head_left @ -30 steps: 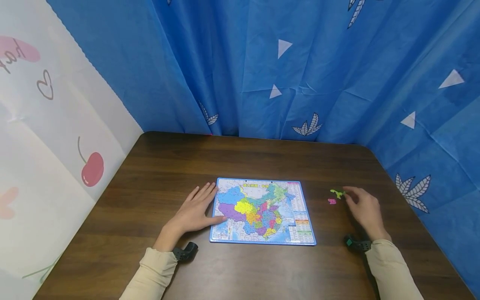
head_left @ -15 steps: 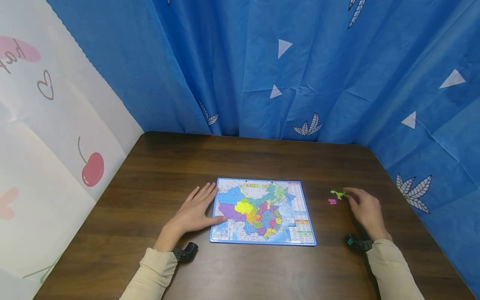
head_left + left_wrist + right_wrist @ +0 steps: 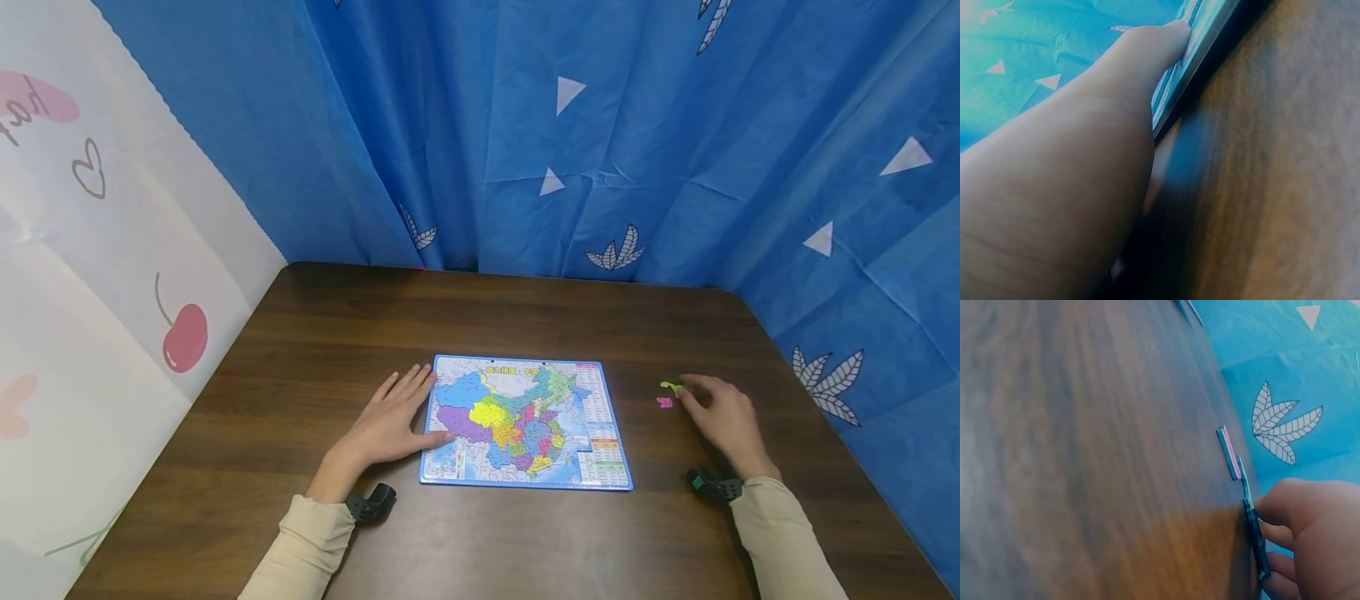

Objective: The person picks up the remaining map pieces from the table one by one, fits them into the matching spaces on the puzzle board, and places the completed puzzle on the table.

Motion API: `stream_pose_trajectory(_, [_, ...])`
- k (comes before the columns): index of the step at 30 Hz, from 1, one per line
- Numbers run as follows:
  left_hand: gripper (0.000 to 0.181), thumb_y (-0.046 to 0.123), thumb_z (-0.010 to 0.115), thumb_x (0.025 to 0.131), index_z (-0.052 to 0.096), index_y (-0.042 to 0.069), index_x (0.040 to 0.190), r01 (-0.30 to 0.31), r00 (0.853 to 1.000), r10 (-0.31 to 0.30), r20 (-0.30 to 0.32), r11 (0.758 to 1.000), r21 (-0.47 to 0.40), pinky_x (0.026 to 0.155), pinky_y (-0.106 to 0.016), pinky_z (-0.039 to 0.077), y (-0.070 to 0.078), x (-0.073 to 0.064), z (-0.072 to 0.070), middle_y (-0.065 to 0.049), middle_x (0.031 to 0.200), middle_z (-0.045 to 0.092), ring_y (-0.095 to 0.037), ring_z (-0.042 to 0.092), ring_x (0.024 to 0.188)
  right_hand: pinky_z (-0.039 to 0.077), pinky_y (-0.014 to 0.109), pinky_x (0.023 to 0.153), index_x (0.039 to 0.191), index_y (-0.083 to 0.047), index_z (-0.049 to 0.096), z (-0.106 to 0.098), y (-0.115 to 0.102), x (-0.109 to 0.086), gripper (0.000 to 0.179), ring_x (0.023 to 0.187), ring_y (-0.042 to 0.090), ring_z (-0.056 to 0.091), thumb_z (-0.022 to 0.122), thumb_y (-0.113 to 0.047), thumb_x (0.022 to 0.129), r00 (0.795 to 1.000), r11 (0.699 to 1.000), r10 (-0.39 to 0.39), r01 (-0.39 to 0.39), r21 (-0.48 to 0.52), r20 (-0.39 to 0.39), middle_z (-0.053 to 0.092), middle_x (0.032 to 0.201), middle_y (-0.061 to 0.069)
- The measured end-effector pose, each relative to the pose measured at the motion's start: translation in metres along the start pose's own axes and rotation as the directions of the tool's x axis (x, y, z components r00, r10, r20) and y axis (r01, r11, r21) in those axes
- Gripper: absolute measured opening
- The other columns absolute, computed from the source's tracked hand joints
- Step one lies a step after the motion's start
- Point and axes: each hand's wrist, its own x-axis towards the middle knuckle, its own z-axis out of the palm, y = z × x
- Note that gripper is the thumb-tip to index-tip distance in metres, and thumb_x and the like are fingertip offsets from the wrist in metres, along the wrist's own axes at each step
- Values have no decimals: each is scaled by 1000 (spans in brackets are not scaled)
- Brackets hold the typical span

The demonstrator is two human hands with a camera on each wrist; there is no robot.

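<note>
Beige at the cuff, the left hand [image 3: 382,427] lies with fingers straight, its thumb on the map board's [image 3: 517,482] left edge. The board rests on the table [image 3: 525,542]. Right of the board lie a pink piece [image 3: 664,402] and, just beside it, a green piece [image 3: 669,385]. Farther right of the board, the right hand [image 3: 726,417] touches the green piece with thumb and fingers; whether it grips, I cannot tell.

Left hand [image 3: 386,425], fingers spread, touches map board [image 3: 573,427]; right hand [image 3: 724,418] pinches green piece [image 3: 670,385]; pink piece [image 3: 664,402] beside.
</note>
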Motion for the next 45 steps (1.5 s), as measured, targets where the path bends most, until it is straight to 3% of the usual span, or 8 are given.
stream_pose_trajectory(6, [109,78,60,85,29,9,163,1,1000,-1,4,1000,-5,129,-56,8,0,0,0,-11,171,21,-30,15,160,50,56,73,127,3,68,-1,0,0,35,91,40,65,69,-11,95,1000,1000,-15,15,7,24,67,118,32])
stream_pose_trajectory(11, [109,78,61,85,29,8,163,0,1000,0,5,1000,-9,129,-56,8,0,-1,0,-11,171,21,-31,15,160,50,61,78,128,5,67,0,1,2,39,98,46,64,70,-6,90,998,999,-39,39,12,57,62,125,35])
stream_pose_trajectory(23, [109,78,60,85,28,10,163,-4,1000,4,2,1000,-13,129,-55,9,0,0,-1,-10,172,21,-29,15,160,40,75,98,125,8,66,1,-4,1,36,119,56,52,67,-16,99,996,1000,6,-9,26,86,54,133,37])
stream_pose_trajectory(45, [110,79,60,84,25,11,164,12,1000,-12,22,1000,-6,130,-53,5,1,0,-2,-8,172,17,-27,11,161,48,72,94,123,5,68,0,-6,0,32,112,52,58,68,-18,101,999,999,-7,6,36,47,57,130,35])
